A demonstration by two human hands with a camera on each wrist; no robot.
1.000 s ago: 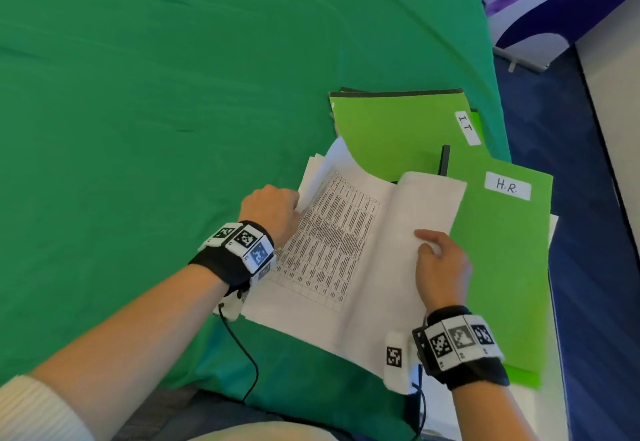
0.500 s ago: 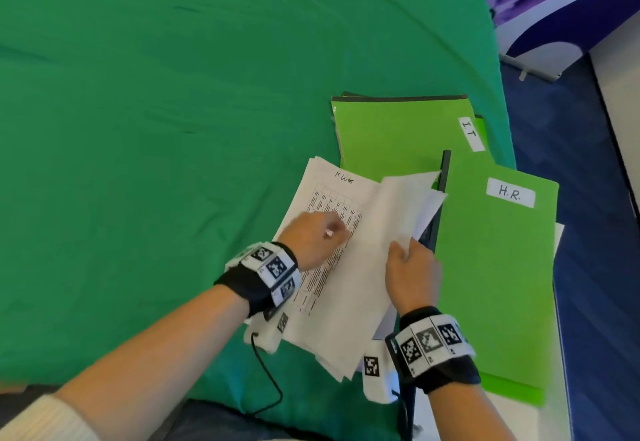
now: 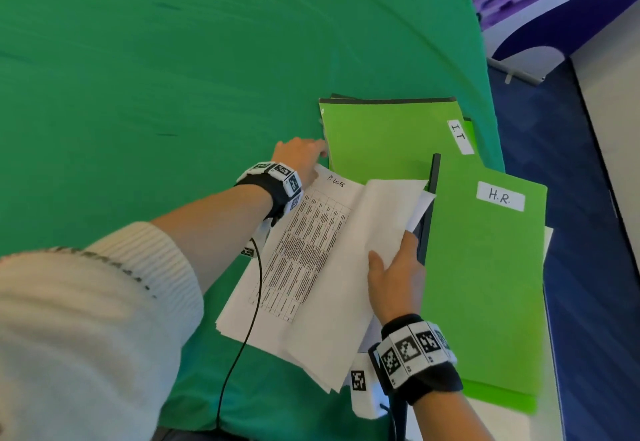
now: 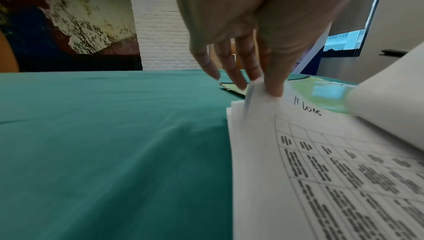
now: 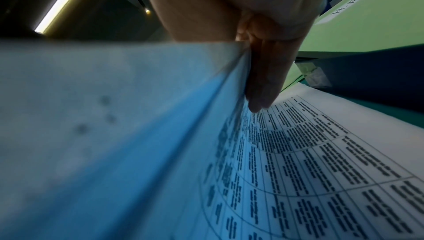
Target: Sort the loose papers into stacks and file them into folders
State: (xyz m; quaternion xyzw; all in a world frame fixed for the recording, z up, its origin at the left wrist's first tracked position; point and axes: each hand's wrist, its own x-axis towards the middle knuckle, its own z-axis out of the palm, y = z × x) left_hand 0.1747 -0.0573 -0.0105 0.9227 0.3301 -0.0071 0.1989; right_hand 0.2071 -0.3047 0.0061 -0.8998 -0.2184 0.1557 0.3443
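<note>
White sheets in your right hand [image 3: 394,278] – pinched between thumb and fingers, lifted off the paper stack [image 3: 304,267], which lies on the green cloth [image 3: 138,77] with its long axis running from you toward the folders, "IT logs" heading at the far end. Your left hand [image 3: 301,156] pinches that far corner. Both green folders – H.R. folder [image 3: 485,285], I.T. folder [image 3: 388,136] – lie closed.

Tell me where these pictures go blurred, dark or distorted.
Head view: wide-angle bend, sleeve soft, folder labels readable. Left wrist: left hand near and soft, printed sheet smeared. Right wrist: lifted papers blurred, blue-tinted; right hand shadowed.
</note>
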